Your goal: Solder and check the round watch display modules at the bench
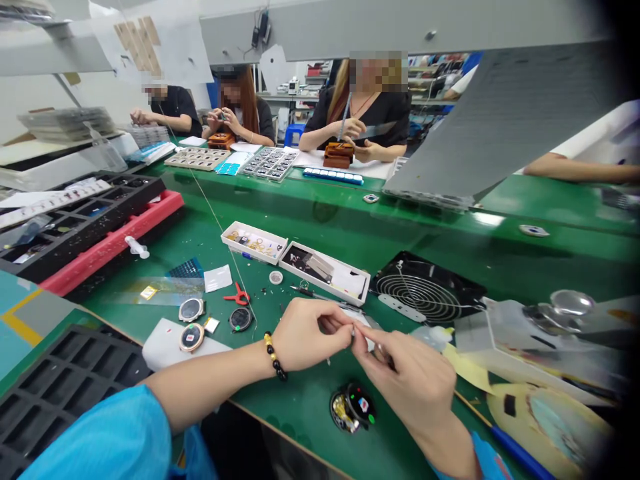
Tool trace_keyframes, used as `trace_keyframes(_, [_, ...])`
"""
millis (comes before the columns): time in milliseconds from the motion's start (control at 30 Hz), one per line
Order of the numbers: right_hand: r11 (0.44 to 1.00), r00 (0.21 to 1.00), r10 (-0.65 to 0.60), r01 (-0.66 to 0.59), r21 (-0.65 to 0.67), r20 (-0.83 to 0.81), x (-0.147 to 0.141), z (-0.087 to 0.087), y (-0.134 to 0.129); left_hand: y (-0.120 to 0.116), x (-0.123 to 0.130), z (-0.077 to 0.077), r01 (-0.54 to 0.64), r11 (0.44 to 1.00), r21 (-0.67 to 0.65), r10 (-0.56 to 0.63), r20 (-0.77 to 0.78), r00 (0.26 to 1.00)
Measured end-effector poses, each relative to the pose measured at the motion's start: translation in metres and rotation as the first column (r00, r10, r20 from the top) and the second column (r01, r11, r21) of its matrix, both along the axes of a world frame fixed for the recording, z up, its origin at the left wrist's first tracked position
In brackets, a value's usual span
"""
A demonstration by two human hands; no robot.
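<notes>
The left hand [313, 335] and right hand [403, 377] pinch a tiny part [353, 331] between them; its long axis cannot be made out.

Green workbench [300, 427], black-and-gold bead bracelet [274, 355], blue sleeve [95, 440]

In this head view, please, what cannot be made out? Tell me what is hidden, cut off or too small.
Head view only:
Small item between the left hand and right hand: mostly hidden by the fingers.
Parts in the small tray: too small to identify.
Round module: its details are too small.
Blue-handled tool: cut off by the bottom edge.
Black foam tray: cut off by the left and bottom edges.
</notes>
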State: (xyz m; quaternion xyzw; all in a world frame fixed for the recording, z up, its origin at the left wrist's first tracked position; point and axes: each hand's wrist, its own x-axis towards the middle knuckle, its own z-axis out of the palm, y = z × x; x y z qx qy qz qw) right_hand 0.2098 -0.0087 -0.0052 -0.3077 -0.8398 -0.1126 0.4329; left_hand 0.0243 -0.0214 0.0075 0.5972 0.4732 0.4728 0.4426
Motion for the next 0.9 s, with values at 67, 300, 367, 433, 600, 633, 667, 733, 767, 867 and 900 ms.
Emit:
trace_keyframes(67, [1.000,1.000,0.005,-0.004,0.031,-0.006,0.000,0.001,-0.001,-0.001,0.001,0.002,0.024,0.999,-0.041,-0.020,0.081,0.997])
trace_keyframes(300, [0.993,0.986,0.002,-0.021,-0.113,-0.164,-0.004,0.001,-0.004,-0.001,0.001,0.007,0.081,0.990,-0.116,-0.054,0.218,0.974])
trace_keyframes(367, [0.990,0.980,-0.014,-0.014,-0.141,-0.201,-0.006,0.000,-0.004,-0.001,0.001,0.007,0.093,0.988,-0.124,-0.062,0.235,0.970])
trace_keyframes(433, [0.986,0.974,-0.032,-0.006,-0.165,-0.225,-0.007,-0.001,-0.005,0.000,0.001,0.007,0.094,0.987,-0.132,-0.059,0.245,0.968])
trace_keyframes(600, [0.970,0.959,-0.058,-0.012,-0.243,-0.278,-0.008,-0.004,-0.006,0.000,0.001,0.007,0.103,0.984,-0.147,-0.064,0.246,0.967])
trace_keyframes(633, [0.966,0.955,-0.063,-0.014,-0.256,-0.288,-0.008,-0.004,-0.006,0.000,0.000,0.007,0.106,0.983,-0.149,-0.067,0.246,0.967])
trace_keyframes(667, [0.962,0.952,-0.070,-0.015,-0.273,-0.298,-0.008,-0.004,-0.007,0.000,0.000,0.007,0.108,0.983,-0.151,-0.068,0.248,0.966])
trace_keyframes(733, [0.952,0.944,-0.074,-0.029,-0.305,-0.320,-0.009,-0.004,-0.006,0.000,0.000,0.006,0.113,0.981,-0.155,-0.070,0.258,0.964])
trace_keyframes(767, [0.947,0.941,-0.072,-0.039,-0.318,-0.330,-0.009,-0.003,-0.006,0.000,0.000,0.006,0.116,0.981,-0.158,-0.071,0.265,0.962])
trace_keyframes(867, [0.939,0.935,-0.070,-0.056,-0.338,-0.348,-0.010,0.000,-0.007,0.000,0.000,0.006,0.119,0.979,-0.169,-0.069,0.274,0.959])
trace_keyframes(900, [0.938,0.934,-0.071,-0.056,-0.342,-0.349,-0.010,0.002,-0.007,0.000,0.000,0.006,0.118,0.978,-0.174,-0.068,0.271,0.960])
